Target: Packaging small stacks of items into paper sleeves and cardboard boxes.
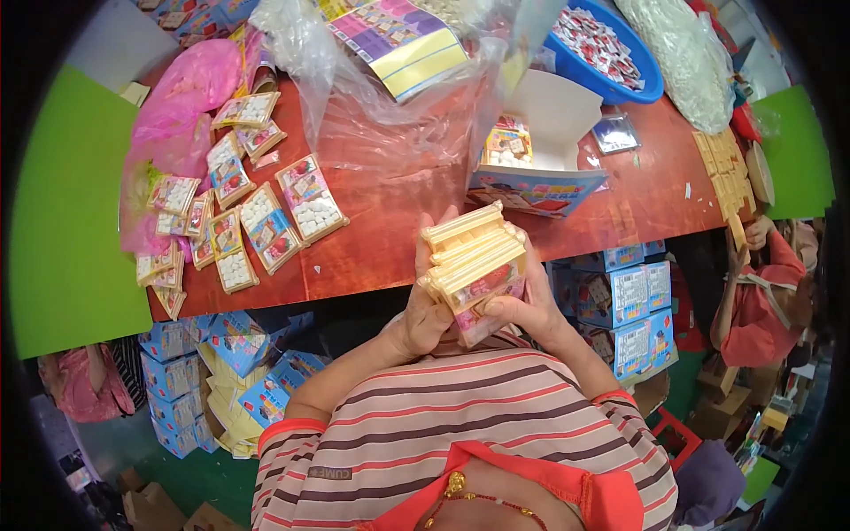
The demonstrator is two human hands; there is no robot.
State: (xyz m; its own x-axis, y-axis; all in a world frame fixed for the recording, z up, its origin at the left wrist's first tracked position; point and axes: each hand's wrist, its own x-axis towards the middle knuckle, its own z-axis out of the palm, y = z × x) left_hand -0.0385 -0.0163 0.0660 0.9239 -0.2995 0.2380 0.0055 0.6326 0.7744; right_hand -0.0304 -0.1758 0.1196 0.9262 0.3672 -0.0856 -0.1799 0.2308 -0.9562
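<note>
In front of my chest, above the table's near edge, my left hand (423,320) and my right hand (529,305) grip a stack of small packs (476,265) from both sides. Its packs have cream-coloured ridged edges and a printed strawberry picture on the near face. Similar flat packs (310,202), with white pieces showing and coloured labels, lie to the left of the stack, several of them in a loose heap. Beyond my right hand stands an open blue printed carton (538,193) with its white flap raised. Packs (509,146) sit inside it.
A pink plastic bag (190,97) lies at the left of the red table (390,212). Clear plastic (381,115) spreads across the back. A blue basin (653,84) holds small sachets. Blue cartons (630,296) are stacked below. At right, a co-worker's hand (758,232) touches tan trays (728,177).
</note>
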